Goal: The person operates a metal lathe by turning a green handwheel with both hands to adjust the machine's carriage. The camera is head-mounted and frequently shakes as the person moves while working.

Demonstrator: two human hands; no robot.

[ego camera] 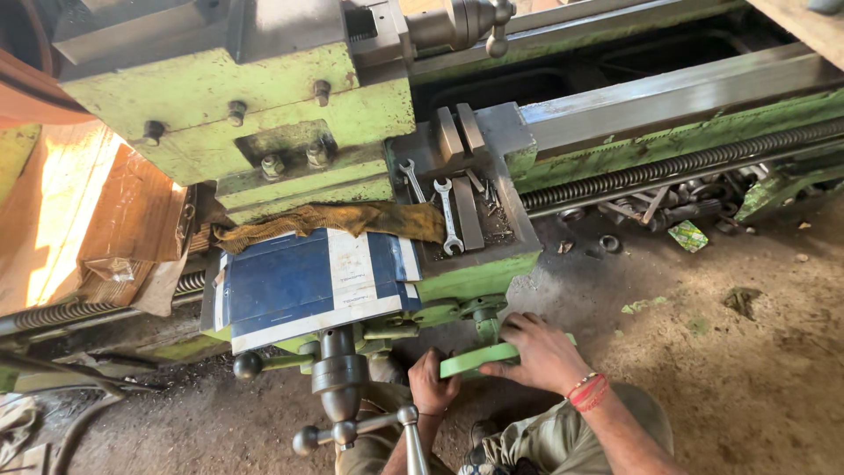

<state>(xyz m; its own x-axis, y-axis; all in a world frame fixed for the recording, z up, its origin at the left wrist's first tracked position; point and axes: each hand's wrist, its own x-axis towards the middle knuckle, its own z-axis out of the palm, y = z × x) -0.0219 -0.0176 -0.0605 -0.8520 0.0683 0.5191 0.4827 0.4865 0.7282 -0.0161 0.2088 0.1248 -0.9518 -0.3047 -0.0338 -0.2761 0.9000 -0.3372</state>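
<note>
Both hands grip the green handwheel (479,356) below the lathe carriage (475,264): right hand (541,352) closed over its rim, left hand (432,380) clasping the nearer left edge.

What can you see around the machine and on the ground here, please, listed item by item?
lathe: one, green, across the top
spanners: two, silver, in the tray on the carriage
rag: one, brownish yellow, above the blue sheet
blue sheet: one, blue and white, on the carriage front
screw rod: one, dark, along the bed
handwheel: one, green, under both hands
crank handle: one, dark metal, bottom centre
left hand: one, gripping the handwheel
right hand: one, red threads at the wrist, on the handwheel
</note>
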